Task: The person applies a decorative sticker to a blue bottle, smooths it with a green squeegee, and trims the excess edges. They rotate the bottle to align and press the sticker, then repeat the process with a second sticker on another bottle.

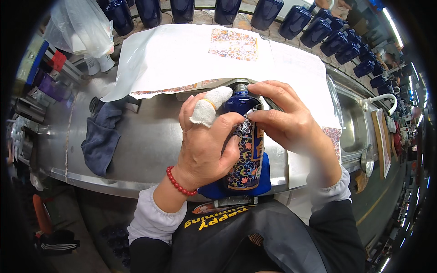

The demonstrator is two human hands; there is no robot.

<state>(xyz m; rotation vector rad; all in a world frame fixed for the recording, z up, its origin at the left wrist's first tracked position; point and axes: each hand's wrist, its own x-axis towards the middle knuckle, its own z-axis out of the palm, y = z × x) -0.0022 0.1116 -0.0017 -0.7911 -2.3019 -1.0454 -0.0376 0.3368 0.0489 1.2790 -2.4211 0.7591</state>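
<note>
A dark blue glass bottle (235, 105) lies before me with its threaded neck pointing away. A colourful floral decal (242, 157) covers its front, and the decal's upper edge looks wrinkled and whitish near the shoulder. My left hand (202, 141) is curled around the bottle's left side, thumb pressing near that edge. A white cloth finger cover (211, 105) with a yellow band sits on one of its fingers. My right hand (289, 113) closes on the decal's upper edge, with another fingertip near the neck. Beneath the bottle is a blue pad (265, 175).
White sheets (177, 54) spread behind my hands, one bearing a floral decal (233, 44). Several blue bottles (227, 10) line the far conveyor. A dark cloth (101, 141) lies left on the metal table (145, 157). Right stands a sink (351, 125) with a white faucet (387, 98).
</note>
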